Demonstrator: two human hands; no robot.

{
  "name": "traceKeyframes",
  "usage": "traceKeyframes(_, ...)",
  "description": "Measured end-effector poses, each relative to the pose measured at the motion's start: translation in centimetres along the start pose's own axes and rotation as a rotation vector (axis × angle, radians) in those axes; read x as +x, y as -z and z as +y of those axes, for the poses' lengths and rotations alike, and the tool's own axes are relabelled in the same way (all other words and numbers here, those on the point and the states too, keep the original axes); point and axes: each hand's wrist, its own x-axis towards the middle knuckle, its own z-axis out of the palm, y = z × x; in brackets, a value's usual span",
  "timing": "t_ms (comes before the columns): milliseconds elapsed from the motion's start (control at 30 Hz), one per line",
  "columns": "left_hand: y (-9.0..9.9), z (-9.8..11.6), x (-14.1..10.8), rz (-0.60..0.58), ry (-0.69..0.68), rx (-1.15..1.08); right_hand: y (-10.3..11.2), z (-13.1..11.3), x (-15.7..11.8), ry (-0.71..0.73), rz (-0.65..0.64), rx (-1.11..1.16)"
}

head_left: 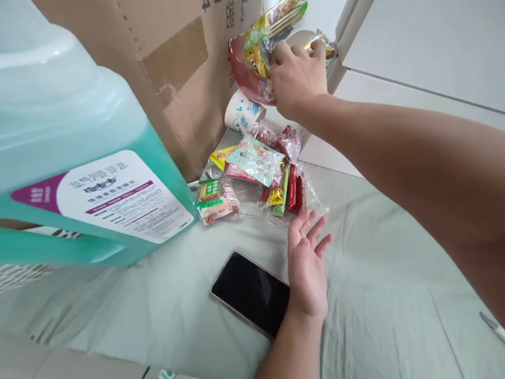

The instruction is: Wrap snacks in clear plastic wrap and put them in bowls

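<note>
My right hand (300, 82) reaches into a pinkish see-through bowl (242, 72) at the back. Its fingers curl down among snack packets (256, 56), hiding the fingertips and whatever they grip. Lower down, my left hand (307, 273) lies palm up with fingers apart and holds nothing. Beside its wrist is a black-screened phone (250, 293), partly covered by the forearm. Just beyond the left fingertips sits a pile of wrapped snacks, among them a pale blue packet (256, 159), red packets (294, 189) and a clear bag of biscuits (217, 201).
A large jug of green liquid (76, 146) stands at the left. Behind it rises a cardboard box (170, 55). A paper cup (243, 110) lies tipped beside the bowl. Pale green cloth (383, 272) covers the surface, with a metal utensil (504, 335) at the right.
</note>
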Motion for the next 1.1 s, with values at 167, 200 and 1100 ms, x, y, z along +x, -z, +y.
traceKeyframes(167, -0.6, 0.5, 0.0, 0.056, -0.008, -0.055, 0.4, -0.5, -0.8, 0.014, 0.021, 0.007)
traceKeyframes(200, -0.7, 0.6, 0.0, 0.059, -0.01, -0.058, 0.3, -0.6, -1.0, 0.016, 0.018, 0.009)
traceKeyframes(1100, -1.3, 2.9, -0.3, 0.086, -0.166, -0.025, 1.3, -0.5, -11.2, 0.217, 0.234, 0.242)
